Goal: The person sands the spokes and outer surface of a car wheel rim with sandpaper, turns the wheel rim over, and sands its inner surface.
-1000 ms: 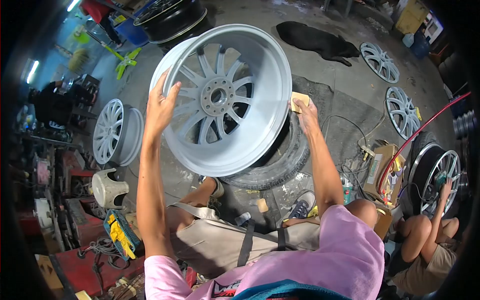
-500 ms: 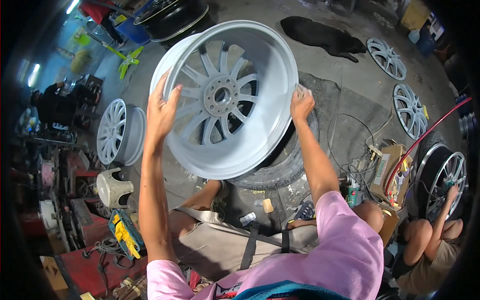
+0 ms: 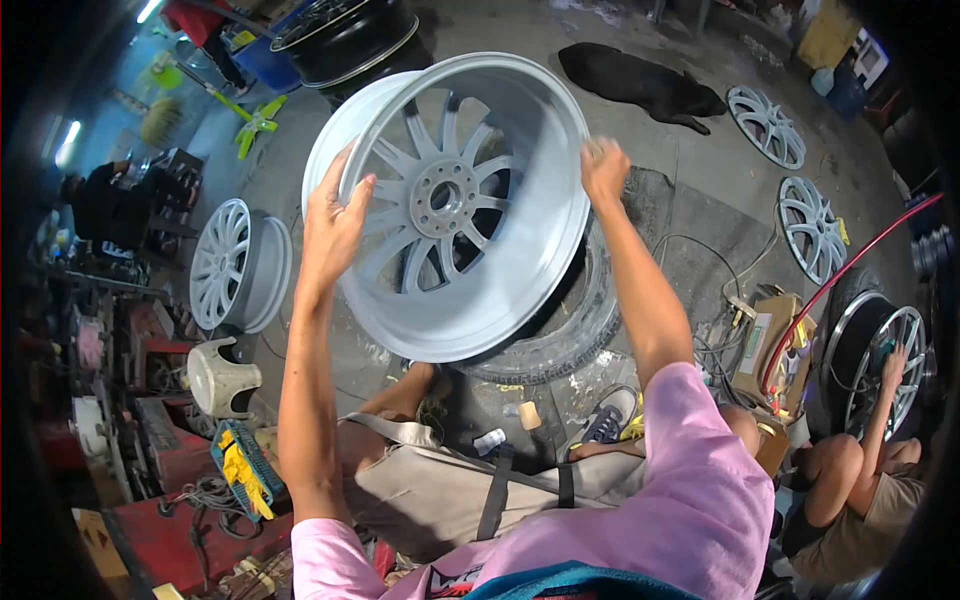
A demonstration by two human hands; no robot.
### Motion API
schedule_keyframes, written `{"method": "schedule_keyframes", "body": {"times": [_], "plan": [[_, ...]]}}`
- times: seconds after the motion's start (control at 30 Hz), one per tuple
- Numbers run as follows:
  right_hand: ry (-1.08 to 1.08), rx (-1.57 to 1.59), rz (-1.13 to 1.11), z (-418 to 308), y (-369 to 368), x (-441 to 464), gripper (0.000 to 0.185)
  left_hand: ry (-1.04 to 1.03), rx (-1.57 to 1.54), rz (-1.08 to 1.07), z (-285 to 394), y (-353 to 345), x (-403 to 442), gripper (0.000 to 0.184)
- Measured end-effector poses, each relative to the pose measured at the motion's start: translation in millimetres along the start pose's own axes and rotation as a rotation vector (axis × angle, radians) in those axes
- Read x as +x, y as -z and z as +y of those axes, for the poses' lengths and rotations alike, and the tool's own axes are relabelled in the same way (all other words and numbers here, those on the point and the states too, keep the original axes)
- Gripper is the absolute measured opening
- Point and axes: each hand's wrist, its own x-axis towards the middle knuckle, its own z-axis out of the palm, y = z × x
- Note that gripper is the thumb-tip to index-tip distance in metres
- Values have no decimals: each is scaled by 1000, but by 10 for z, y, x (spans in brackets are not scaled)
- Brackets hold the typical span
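A large grey-white wheel rim [image 3: 545, 290] stands tilted in front of me, its open barrel towards me and its spokes at the far end. Beneath it lies a tyre [image 3: 600, 335] on the floor. My left hand [image 3: 335, 220] grips the rim's left edge, thumb on the near side and fingers over the outer wall. At the upper right edge of the rim, my right hand [image 3: 605, 172] is closed, its fingertips at the lip and slightly blurred. Whatever those fingers hold, if anything, is hidden.
Another grey wheel [image 3: 222, 265] stands left, near a white stool [image 3: 222, 378]. A black dog [image 3: 640, 85] lies beyond the rim. Grey wheel faces [image 3: 812, 230] lie right, near a red hose [image 3: 850, 265]. A co-worker's hand [image 3: 893, 368] touches a wheel [image 3: 905, 350]. A basket [image 3: 245, 470] holds yellow gloves.
My right hand has moved up along the rim's right edge. The rim has shifted slightly downward in view, with my left hand still on it. The co-worker's hand has moved up a little.
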Motion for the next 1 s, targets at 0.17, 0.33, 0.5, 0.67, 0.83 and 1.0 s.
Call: {"method": "schedule_keyframes", "body": {"times": [0.17, 0.33, 0.5, 0.67, 0.83, 1.0], "plan": [[0, 58, 111, -42, -74, 62, 17, 38, -71, -58, 140, -57, -59, 52], [628, 271, 154, -1575, 249, 471, 27, -6, -54, -38, 183, -63, -70, 51], [1086, 317, 51, -2093, 340, 422, 43, 66, -49, -60, 122, 8, -103, 51], [336, 288, 125, -1051, 138, 500, 15, 30, -66, -63, 106, -19, -62, 51], [123, 11, -31, 250, 73, -287, 11, 33, -50, -65, 102, -14, -45, 51], [525, -102, -100, -14, 175, -19, 23, -6, -68, -65, 174, -29, -96, 50]]}}
